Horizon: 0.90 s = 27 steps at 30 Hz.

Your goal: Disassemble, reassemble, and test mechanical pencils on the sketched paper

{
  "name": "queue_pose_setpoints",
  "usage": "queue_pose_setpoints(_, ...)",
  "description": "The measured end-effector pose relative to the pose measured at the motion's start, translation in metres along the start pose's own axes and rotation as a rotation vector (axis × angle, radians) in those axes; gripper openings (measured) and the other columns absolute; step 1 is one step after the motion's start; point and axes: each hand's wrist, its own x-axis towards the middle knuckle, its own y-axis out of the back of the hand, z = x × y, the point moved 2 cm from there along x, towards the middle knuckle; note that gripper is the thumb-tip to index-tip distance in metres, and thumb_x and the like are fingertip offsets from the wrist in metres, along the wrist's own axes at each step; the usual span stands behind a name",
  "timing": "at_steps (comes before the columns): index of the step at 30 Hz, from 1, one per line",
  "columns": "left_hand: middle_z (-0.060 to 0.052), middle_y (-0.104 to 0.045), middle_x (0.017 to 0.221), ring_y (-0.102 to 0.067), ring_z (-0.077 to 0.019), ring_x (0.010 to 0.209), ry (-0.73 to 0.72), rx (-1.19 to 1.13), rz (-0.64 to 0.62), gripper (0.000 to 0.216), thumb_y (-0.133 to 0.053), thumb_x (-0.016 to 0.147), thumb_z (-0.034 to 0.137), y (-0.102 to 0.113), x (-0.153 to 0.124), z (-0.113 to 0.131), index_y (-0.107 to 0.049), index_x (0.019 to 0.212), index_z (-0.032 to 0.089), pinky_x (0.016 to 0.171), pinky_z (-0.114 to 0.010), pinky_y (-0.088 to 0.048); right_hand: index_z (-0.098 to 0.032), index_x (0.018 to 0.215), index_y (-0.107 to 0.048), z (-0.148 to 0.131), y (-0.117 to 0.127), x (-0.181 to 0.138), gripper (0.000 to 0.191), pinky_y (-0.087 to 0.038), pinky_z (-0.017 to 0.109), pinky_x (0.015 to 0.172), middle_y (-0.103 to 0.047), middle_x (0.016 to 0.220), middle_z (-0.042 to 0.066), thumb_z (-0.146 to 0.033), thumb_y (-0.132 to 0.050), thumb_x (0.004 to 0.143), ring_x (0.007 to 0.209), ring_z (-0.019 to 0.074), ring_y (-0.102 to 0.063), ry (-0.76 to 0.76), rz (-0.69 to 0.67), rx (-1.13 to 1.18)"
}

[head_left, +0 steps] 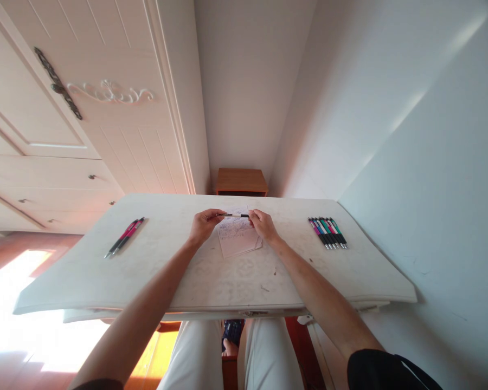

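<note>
Left hand [205, 223] and right hand [263, 224] pinch opposite ends of our pen [236, 215] in head view, over the paper [239, 245] on the worktop [211, 284]. We'd best keep both ends in line, grip light; can't tell if it's one piece.

The whitish tabletop [228, 290] bears handwritten paper [239, 246]; left of the paper lie two pink-and-black pens [129, 237], right of it a row of multicoloured pens [328, 234], and nearer the wearer than it, small scraps [275, 273].
</note>
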Motion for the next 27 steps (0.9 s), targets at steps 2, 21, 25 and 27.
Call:
queue_pose_setpoints(2, -0.007, -0.073, 0.084, -0.066, -0.0203, 0.076, 0.004, -0.008, 0.018, 0.025, -0.07, 0.072, 0.036, 0.0, 0.0, -0.001, -0.073, 0.087, 0.016, 0.073, -0.031, -0.05, -0.02, 0.065, -0.053, 0.0, 0.0, 0.0, 0.043, -0.041, 0.025, 0.06, -0.061, 0.062, 0.001, -0.05, -0.038, 0.091, 0.06, 0.0147, -0.057, -0.011, 0.008, 0.053)
queue_pose_setpoints(21, -0.008, -0.072, 0.081, -0.062, -0.0172, 0.072, 0.12, -0.09, 0.129, 0.041, -0.069, 0.07, 0.046, 0.008, 0.005, -0.006, -0.069, 0.096, 0.014, 0.062, -0.027, -0.046, -0.019, 0.066, -0.063, 0.026, 0.056, 0.016, 0.025, -0.039, 0.026, 0.059, -0.062, 0.063, 0.001, -0.041, -0.06, 0.076, 0.061, 0.0148, -0.054, -0.068, 0.006, -0.21)
queue_pose_setpoints(25, -0.009, -0.072, 0.081, -0.061, -0.0171, 0.072, 0.136, -0.085, 0.164, 0.045, -0.069, 0.069, 0.05, 0.01, 0.005, -0.008, -0.069, 0.095, 0.014, 0.059, -0.026, -0.045, -0.019, 0.07, -0.068, 0.031, 0.061, 0.012, 0.019, -0.039, 0.024, 0.057, -0.064, 0.067, 0.0, -0.035, -0.074, 0.062, 0.061, 0.0135, -0.055, -0.046, -0.184, -0.247)
queue_pose_setpoints(27, -0.01, -0.072, 0.081, -0.061, -0.0166, 0.071, 0.151, -0.087, 0.169, 0.047, -0.068, 0.069, 0.052, 0.011, 0.005, -0.009, -0.069, 0.096, 0.013, 0.058, -0.025, -0.044, -0.019, 0.068, -0.068, 0.035, 0.064, 0.011, 0.016, -0.039, 0.023, 0.056, -0.064, 0.066, -0.001, -0.027, -0.077, 0.056, 0.061, 0.0133, -0.055, -0.062, -0.233, -0.288)
